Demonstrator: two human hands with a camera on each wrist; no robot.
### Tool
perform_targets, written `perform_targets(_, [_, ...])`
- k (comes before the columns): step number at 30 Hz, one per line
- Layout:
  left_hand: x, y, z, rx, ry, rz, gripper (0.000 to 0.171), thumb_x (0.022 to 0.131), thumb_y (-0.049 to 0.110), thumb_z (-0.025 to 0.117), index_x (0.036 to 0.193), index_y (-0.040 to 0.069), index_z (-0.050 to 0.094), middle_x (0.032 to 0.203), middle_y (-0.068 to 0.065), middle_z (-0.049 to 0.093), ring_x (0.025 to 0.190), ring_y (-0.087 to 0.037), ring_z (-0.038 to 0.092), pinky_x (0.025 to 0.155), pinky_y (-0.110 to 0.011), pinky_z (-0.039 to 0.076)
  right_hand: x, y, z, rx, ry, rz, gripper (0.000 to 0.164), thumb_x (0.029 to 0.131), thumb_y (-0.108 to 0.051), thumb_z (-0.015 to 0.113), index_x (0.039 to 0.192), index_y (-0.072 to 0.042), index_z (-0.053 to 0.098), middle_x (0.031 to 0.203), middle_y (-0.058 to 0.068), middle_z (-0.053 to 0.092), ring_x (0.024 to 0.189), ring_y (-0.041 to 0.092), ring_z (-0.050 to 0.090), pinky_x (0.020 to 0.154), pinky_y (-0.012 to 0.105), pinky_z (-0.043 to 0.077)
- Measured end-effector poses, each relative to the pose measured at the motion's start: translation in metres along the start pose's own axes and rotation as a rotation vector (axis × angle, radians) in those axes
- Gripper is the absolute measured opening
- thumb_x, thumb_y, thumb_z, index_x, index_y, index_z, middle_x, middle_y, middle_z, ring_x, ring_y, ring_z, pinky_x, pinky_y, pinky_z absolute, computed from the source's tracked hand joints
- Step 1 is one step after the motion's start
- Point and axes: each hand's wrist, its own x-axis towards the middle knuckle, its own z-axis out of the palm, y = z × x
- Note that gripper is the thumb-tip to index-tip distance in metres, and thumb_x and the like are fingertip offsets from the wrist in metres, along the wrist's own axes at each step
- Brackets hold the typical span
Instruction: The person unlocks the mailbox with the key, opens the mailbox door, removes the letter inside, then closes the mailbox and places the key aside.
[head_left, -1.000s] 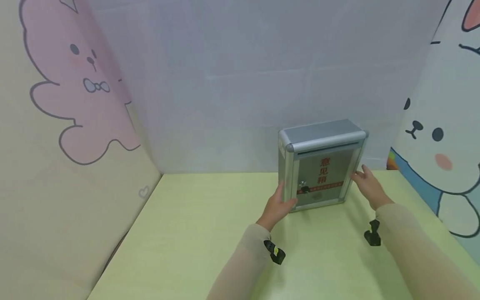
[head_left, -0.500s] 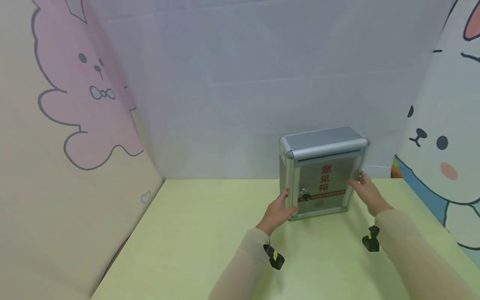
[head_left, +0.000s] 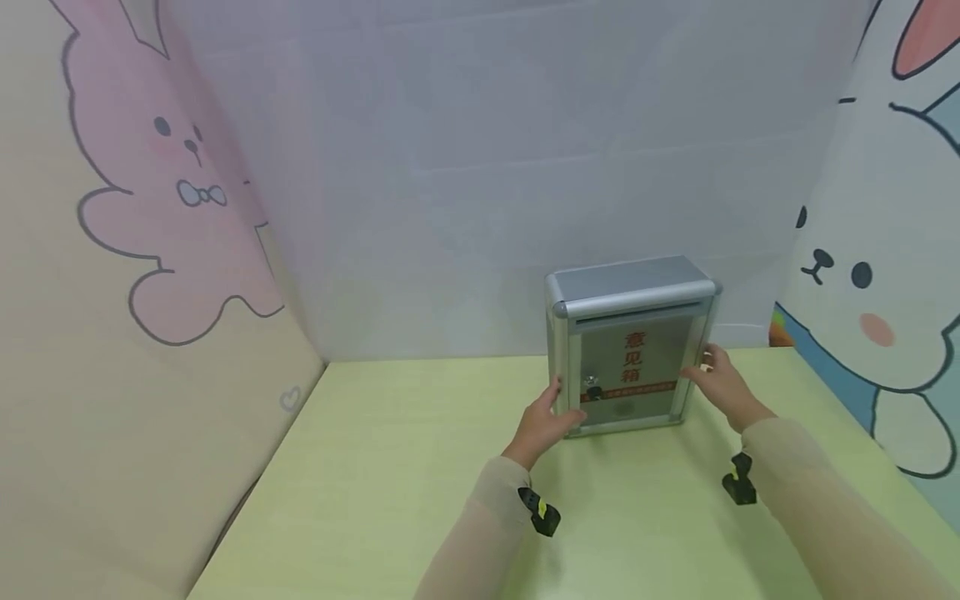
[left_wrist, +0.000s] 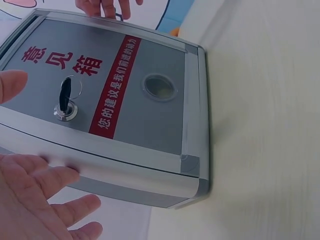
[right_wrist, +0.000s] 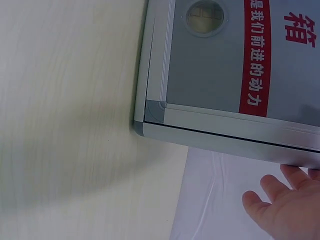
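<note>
A silver-grey metal suggestion box [head_left: 637,358] with red lettering stands upright on the table, towards the back right. A black-headed key [left_wrist: 65,95] with a ring sits in the round lock [left_wrist: 65,111] on its front door. My left hand [head_left: 542,425] is at the box's left side, with spread fingers [left_wrist: 55,177] touching the side frame and the thumb in front of the door. On the opposite side is my right hand [head_left: 723,387]. Its fingertips touch the right side frame and its thumb lies near the front edge. In the right wrist view, part of that hand is cut off.
The pale yellow-green table [head_left: 375,483] stretches to the left and front of the box. A whitish cloth wall [head_left: 450,208] rises close behind it. Side walls carry a pink rabbit [head_left: 180,208] on the left and a white rabbit [head_left: 847,333] on the right.
The right thumb has come over the box's front edge. Both hands stay at the sides while the box keeps its place; the head view has shifted slightly.
</note>
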Motion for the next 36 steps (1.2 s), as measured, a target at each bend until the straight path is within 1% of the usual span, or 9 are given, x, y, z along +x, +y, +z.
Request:
perform_targets(6, [-0.010,-0.004,0.000,-0.030,0.041,0.010,0.078,0.090,0.032,0.063,0.155,0.015,0.025,0.153,-0.017,0.036,0.129,-0.041,0.047,0.103,-0.059,0.036,-0.011,-0.002,0.005,-0.038,-0.009,-0.018,0.079,0.099,-0.019,0.040,0.145,0.014,-0.015,0.149,0.044,0.000,0.137,0.059,0.006,0.110,0.063,0.017])
perform_targets(9, [-0.015,-0.008,-0.001,-0.038,0.062,0.018,0.078,0.089,0.031,0.063,0.155,0.015,0.025,0.151,-0.019,0.037,0.123,-0.041,0.052,0.099,-0.059,0.040,-0.016,-0.003,0.010,-0.046,-0.015,-0.024,0.079,0.099,-0.018,0.041,0.145,0.015,-0.013,0.149,0.044,0.002,0.137,0.059,0.008,0.110,0.063,0.018])
perform_targets(13, [-0.022,-0.011,-0.004,-0.038,0.087,0.035,0.074,0.089,0.032,0.062,0.153,0.014,0.029,0.150,-0.019,0.040,0.126,-0.043,0.048,0.099,-0.060,0.039,-0.023,-0.005,0.017,-0.042,-0.016,-0.026,0.080,0.098,-0.017,0.043,0.146,0.015,-0.013,0.149,0.044,0.003,0.137,0.058,0.008,0.110,0.062,0.018])
perform_targets(16, [-0.028,-0.012,-0.008,-0.048,0.095,0.045,0.071,0.090,0.033,0.059,0.152,0.012,0.031,0.149,-0.018,0.041,0.133,-0.045,0.040,0.102,-0.063,0.034,-0.029,-0.007,0.022,-0.039,-0.009,-0.016,0.081,0.098,-0.016,0.045,0.146,0.014,-0.012,0.150,0.043,0.003,0.138,0.058,0.008,0.111,0.062,0.017])
perform_targets(18, [-0.031,-0.012,-0.010,-0.054,0.093,0.046,0.070,0.091,0.033,0.058,0.152,0.011,0.031,0.149,-0.018,0.041,0.134,-0.045,0.038,0.103,-0.063,0.032,-0.033,-0.008,0.024,-0.039,-0.005,-0.009,0.081,0.097,-0.017,0.045,0.146,0.013,-0.013,0.150,0.043,0.003,0.138,0.058,0.008,0.111,0.062,0.016])
perform_targets(21, [-0.036,-0.012,-0.012,-0.053,0.094,0.051,0.069,0.091,0.032,0.058,0.152,0.009,0.032,0.148,-0.018,0.042,0.134,-0.046,0.039,0.103,-0.063,0.032,-0.040,-0.009,0.027,-0.059,0.004,-0.017,0.082,0.097,-0.017,0.046,0.147,0.013,-0.011,0.150,0.042,0.004,0.138,0.057,0.009,0.111,0.062,0.016])
perform_targets(26, [-0.044,-0.016,-0.011,-0.033,0.087,0.055,0.070,0.090,0.032,0.057,0.151,0.007,0.032,0.146,-0.021,0.044,0.132,-0.047,0.041,0.102,-0.062,0.034,-0.055,-0.004,0.032,-0.114,0.010,-0.035,0.084,0.095,-0.017,0.049,0.145,0.016,-0.009,0.148,0.044,0.008,0.136,0.058,0.012,0.110,0.062,0.018])
perform_targets(33, [-0.055,-0.015,-0.016,-0.020,0.112,0.083,0.070,0.090,0.030,0.055,0.151,0.004,0.032,0.145,-0.024,0.044,0.131,-0.047,0.042,0.103,-0.059,0.035,-0.067,-0.011,0.038,-0.158,0.020,-0.085,0.083,0.094,-0.018,0.051,0.144,0.019,-0.005,0.147,0.045,0.012,0.134,0.059,0.017,0.107,0.063,0.022])
perform_targets(36, [-0.061,-0.017,-0.017,-0.021,0.128,0.102,0.068,0.090,0.027,0.055,0.149,0.003,0.033,0.143,-0.025,0.047,0.127,-0.047,0.046,0.101,-0.059,0.038,-0.072,-0.010,0.042,-0.164,0.032,-0.099,0.081,0.094,-0.015,0.052,0.143,0.021,-0.002,0.145,0.046,0.014,0.133,0.059,0.020,0.108,0.062,0.023])
